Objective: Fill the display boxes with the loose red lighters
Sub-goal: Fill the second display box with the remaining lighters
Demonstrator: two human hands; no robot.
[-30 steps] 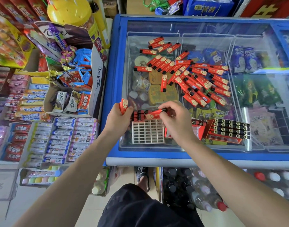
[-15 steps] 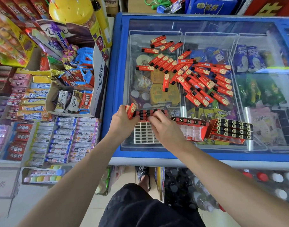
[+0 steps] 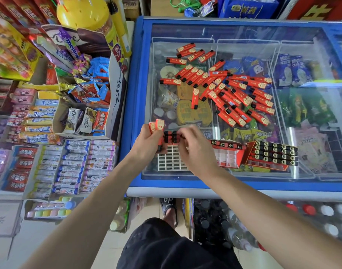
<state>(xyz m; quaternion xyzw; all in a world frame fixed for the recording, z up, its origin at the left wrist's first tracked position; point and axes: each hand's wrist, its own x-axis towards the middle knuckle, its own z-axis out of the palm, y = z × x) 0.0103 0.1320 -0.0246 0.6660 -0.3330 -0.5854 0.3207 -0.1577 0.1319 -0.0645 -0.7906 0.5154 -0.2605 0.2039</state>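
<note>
A blue-framed freezer lid (image 3: 136, 105) of glass carries scattered red lighters (image 3: 232, 90) at its middle and three display boxes (image 3: 271, 155) along its near edge.

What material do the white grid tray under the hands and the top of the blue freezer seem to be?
White grid tray: probably moulded plastic, matt, with thin even cell walls. Blue freezer top: clear glass or acrylic, glossy; it reflects light and the packaged goods below show through it.
</note>
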